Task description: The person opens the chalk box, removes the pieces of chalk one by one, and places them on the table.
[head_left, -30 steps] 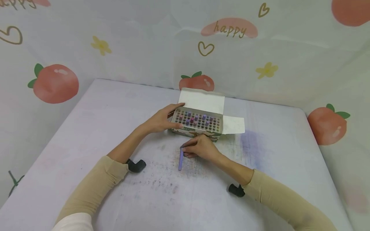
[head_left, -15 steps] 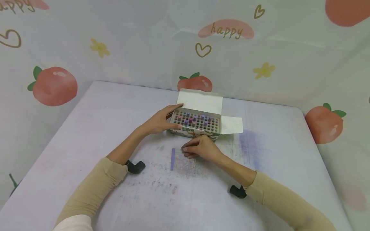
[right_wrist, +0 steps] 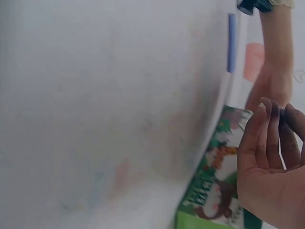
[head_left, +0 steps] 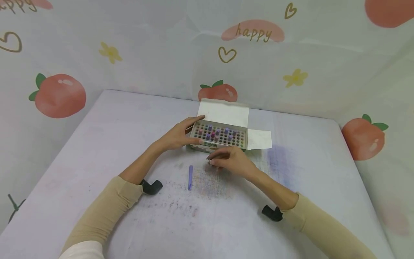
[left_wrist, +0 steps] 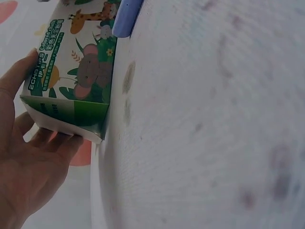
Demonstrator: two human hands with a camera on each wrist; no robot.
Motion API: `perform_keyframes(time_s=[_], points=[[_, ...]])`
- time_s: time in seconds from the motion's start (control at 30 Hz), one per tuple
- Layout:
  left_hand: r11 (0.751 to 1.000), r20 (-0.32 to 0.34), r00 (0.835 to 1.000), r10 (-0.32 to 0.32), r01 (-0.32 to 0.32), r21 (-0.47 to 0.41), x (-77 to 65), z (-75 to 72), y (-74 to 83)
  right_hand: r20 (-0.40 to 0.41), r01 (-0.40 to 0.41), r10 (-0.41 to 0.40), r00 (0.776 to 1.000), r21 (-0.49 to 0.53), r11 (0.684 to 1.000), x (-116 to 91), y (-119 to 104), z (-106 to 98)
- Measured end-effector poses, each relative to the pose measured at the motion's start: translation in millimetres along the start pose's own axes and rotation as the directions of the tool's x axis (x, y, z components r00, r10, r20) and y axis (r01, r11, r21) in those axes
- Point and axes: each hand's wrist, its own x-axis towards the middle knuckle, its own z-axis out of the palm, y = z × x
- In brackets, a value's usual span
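Note:
My left hand [head_left: 177, 136] grips the left end of a chalk box [head_left: 207, 147], thumb along the front edge and fingers behind. In the left wrist view, the box's printed side [left_wrist: 93, 62] shows cartoon animals. Several purple and pink chalk sticks stand in the box's holed tray, among many bare holes. A purple chalk stick [head_left: 190, 177] lies on the table in front of the box, apart from both hands. My right hand [head_left: 233, 162] hovers just before the box, fingers loosely bent and holding nothing; dark smudges mark its fingertips in the right wrist view.
The box's white lid [head_left: 224, 112] stands raised at the back, and a side flap [head_left: 260, 139] sticks out to the right. Coloured dust stains the white table [head_left: 129, 223]. A printed curtain [head_left: 155, 46] hangs behind it.
My right hand has let go of the purple chalk stick, which now lies slightly further left on the table. That hand has lifted and drawn right. My left hand stays on the box.

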Motion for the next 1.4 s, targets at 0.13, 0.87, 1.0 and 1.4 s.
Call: perform_keyframes(time_s=[0.13,0.87,1.0,1.4], points=[[1.000,0.002,1.000,-0.011,0.011,0.014,0.0,-0.3,0.6,-0.013,0.028,-0.028,1.000,0.003,1.000,-1,-7,-11],[0.996,-0.023,1.000,-0.016,0.018,0.089,-2.1,-0.3,3.9,-0.166,0.130,-0.129,0.978,-0.006,0.991,-2,-16,-64],[0.994,-0.023,1.000,-0.009,0.011,0.112,-2.2,-0.7,5.8,-0.207,0.130,-0.121,0.971,0.027,0.991,0,-11,-74],[0.995,-0.025,1.000,0.001,0.002,0.097,-1.5,0.7,6.0,-0.323,0.081,-0.113,0.940,-0.111,0.990,7,1,-84]])
